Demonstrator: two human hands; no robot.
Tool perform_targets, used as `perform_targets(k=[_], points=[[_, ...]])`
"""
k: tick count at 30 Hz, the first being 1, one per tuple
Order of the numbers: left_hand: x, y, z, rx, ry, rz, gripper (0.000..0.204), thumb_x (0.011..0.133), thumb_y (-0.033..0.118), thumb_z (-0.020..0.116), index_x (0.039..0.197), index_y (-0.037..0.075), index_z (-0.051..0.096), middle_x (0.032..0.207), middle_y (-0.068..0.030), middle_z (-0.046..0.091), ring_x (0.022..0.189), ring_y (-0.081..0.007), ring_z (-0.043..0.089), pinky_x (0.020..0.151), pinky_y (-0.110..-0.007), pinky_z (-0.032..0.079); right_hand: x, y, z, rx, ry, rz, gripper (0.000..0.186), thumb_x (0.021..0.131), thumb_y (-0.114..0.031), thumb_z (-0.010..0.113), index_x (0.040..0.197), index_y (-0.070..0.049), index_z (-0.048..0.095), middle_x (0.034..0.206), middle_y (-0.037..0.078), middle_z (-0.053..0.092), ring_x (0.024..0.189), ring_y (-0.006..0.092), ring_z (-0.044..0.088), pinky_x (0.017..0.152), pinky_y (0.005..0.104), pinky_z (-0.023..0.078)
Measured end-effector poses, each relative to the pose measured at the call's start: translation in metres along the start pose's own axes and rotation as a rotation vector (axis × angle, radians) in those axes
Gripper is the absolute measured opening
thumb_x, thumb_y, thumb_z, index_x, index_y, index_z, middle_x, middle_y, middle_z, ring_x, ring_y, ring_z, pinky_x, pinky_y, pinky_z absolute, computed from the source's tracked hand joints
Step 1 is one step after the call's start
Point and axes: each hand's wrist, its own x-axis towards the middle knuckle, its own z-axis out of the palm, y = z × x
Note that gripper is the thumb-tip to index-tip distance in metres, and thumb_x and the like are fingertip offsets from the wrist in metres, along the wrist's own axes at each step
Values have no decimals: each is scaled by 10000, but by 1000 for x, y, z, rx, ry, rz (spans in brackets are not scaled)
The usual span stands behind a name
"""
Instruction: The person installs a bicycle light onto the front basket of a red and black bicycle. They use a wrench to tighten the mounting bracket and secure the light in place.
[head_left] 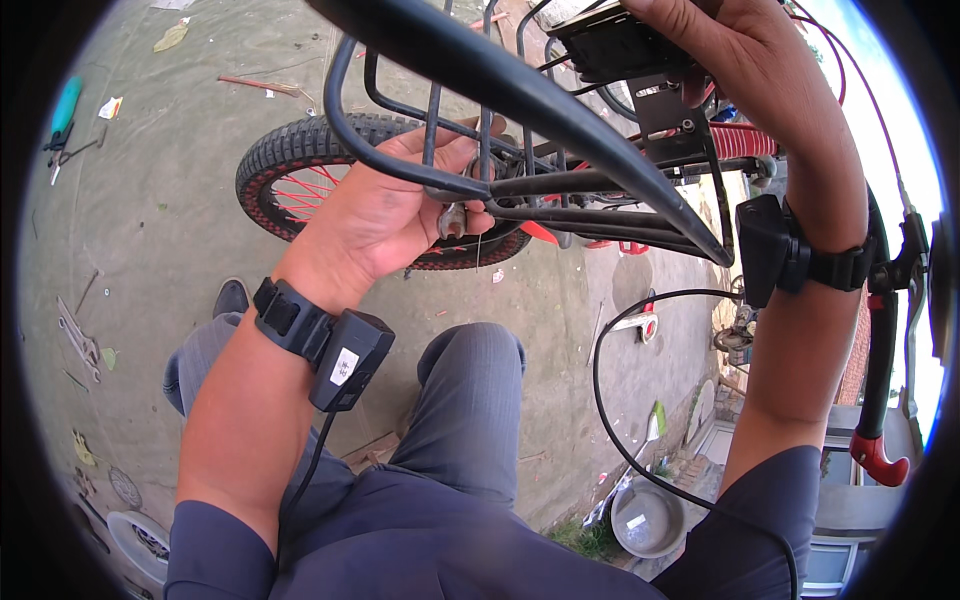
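Closest to me, the thick black tube of a wire basket [545,108] slants across the upper middle of my view, above my bent knees in grey trousers [465,415]. Just under its thinner bars, my left hand [370,215] is mostly closed, fingers curled around a dull metal piece [453,221] whose end pokes out; how tightly they press, I cannot tell. My right hand [735,45], up beyond the basket, pinches a flat black bracket [612,45], thumb above and fingers underneath. Behind my left hand is a knobbly tyre [262,170] with red spokes. On the ground farther off lie a teal-handled tool [65,108] and wrenches [80,342] to the left, and a grey basin [648,518] to the right.
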Motion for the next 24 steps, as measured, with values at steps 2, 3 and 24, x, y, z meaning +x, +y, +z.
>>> perform_targets(k=[2, 3, 24], points=[[-3, 2, 1, -18, 2, 6, 646, 985, 239, 690, 1527, 8, 425, 1056, -81, 725, 849, -220, 745, 681, -371, 655, 6, 1, 4, 3, -4, -31, 421, 1065, -312, 603, 1297, 38, 629, 761, 20, 702, 567, 68, 597, 524, 222, 484], [-3, 3, 0, -7, 11, 8, 642, 986, 232, 688, 1527, 8, 423, 1051, -81, 724, 845, -221, 745, 680, -371, 656, 12, 4, 3, 36, -35, -16, 398, 1074, -288, 575, 1287, 43, 628, 759, 27, 707, 551, 65, 596, 508, 214, 478], [0, 2, 2, 20, 54, -3, 467, 1016, 182, 651, 1433, 1, 542, 983, -75, 703, 805, -200, 735, 650, -352, 657, 22, 34, -8, 172, -52, 27, 499, 946, -340, 784, 1195, 73, 658, 797, 45, 697, 639, 98, 626, 579, 234, 498]])
